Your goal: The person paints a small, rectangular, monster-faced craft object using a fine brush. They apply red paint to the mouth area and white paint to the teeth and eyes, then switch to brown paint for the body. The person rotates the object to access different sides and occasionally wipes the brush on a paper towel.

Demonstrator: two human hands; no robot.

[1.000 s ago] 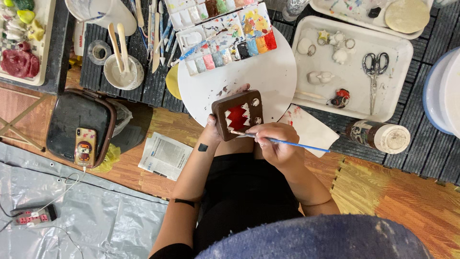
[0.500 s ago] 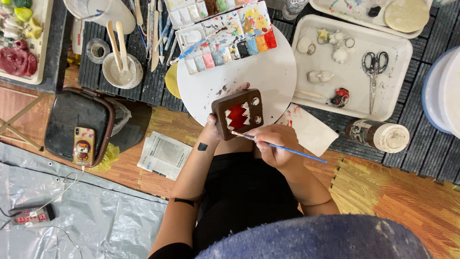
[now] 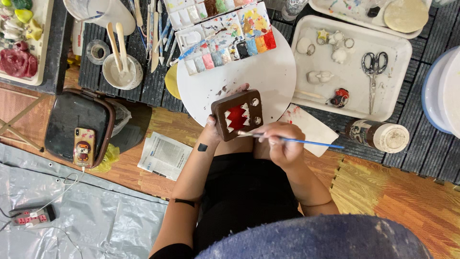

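Fingers of the left hand curl around the left edge of a brown block, a flat square piece with a red mouth, white jagged teeth and two small white eyes. The block is held up tilted, just above the near rim of a round white board (paint smears mark the board beside it). The right hand has its fingers pressed together in a pinch on a blue brush, which lies nearly level; its tip touches the lower right part of the block's face.

On the far side of the board rests a paint palette with many coloured wells. To the right stands a white tray holding scissors and small white figures. A jar lies on its side near the tray's front corner. To the left, a phone sits on a black bag, and a folded paper lies on the wooden floor close to the left forearm.
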